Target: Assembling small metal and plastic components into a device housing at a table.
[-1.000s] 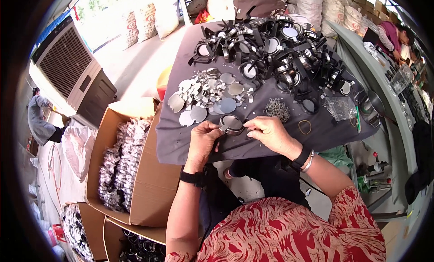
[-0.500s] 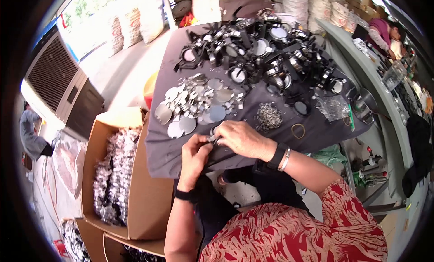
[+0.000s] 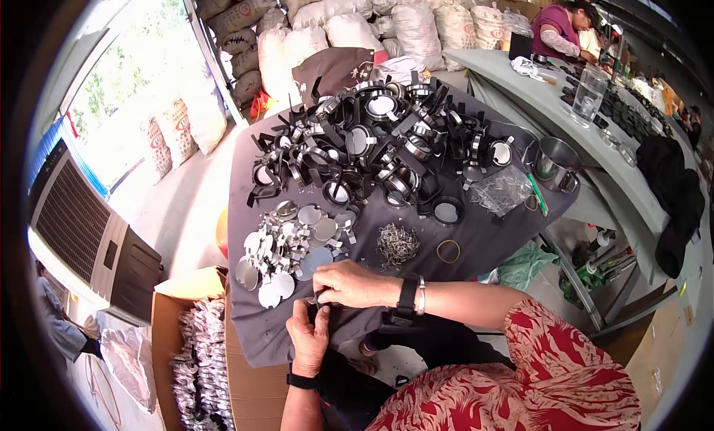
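My left hand (image 3: 309,336) and my right hand (image 3: 355,284) meet over the near edge of the cloth-covered table (image 3: 286,330). Both pinch a small dark piece (image 3: 319,300) mostly hidden by the fingers; its kind does not show. Just beyond the hands lies a heap of flat silver discs with tabs (image 3: 276,289). To its right sits a little pile of thin metal pins or clips (image 3: 398,246). Farther back is a large heap of round silver pieces with black straps (image 3: 360,139). One dark round ring piece (image 3: 447,211) lies at that heap's front.
A rubber band (image 3: 448,251), a clear bag of small parts (image 3: 502,191), a green pen (image 3: 538,195) and a metal pot (image 3: 556,162) are at the table's right. An open carton (image 3: 245,379) of wrapped goods stands left, near an air cooler (image 3: 89,237). Another person (image 3: 558,31) works far right.
The view has tilted up, so the table and hands appear lower and the sacks at the back show more. Both hands stay together at the small piece, with slightly shifted fingers.
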Available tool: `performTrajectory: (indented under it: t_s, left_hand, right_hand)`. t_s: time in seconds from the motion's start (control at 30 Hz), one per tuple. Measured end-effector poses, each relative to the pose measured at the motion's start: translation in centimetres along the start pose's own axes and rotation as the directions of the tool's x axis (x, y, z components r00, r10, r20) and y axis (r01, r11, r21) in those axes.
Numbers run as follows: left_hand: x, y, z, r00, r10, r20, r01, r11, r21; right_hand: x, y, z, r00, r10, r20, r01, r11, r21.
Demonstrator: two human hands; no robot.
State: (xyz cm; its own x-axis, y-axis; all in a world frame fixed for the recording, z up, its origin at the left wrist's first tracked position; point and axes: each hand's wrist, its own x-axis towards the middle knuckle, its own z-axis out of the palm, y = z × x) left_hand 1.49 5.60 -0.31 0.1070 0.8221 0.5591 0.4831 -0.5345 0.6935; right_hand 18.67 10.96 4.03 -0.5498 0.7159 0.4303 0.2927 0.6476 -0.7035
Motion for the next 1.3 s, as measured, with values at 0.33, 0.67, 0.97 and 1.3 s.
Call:
performTrajectory:
  t_s: [0.33, 0.67, 0.97, 1.3]
  left_hand:
    - [12.0, 7.9, 1.2, 0.903, -0.391, 0.176, 0.396, 0.601, -0.694]
    - [29.9, 11.0, 9.7, 0.965, -0.189, 0.18, 0.254, 0.834, -0.49]
    - [7.1, 0.8, -14.6, 0.93, -0.323, -0.178, 0.313, 0.946, -0.083]
    - [-41.8, 0.7, -29.1, -0.144, -0.809, -0.571, 0.965, 0.012, -0.26]
  right_hand:
    - [-10.0, 1.3, -2.6, 0.895, -0.007, -0.447, -0.032, 0.996, -0.079]
    - [-10.1, 0.8, -2.6, 0.93, -0.038, -0.366, -0.041, 0.978, -0.206]
    - [-11.0, 2.9, -2.4, 0.884, 0.004, -0.468, -0.063, 0.992, -0.11]
    - [-13.0, 8.4, -3.0, 0.9, 0.17, -0.402, -0.177, 0.984, 0.02]
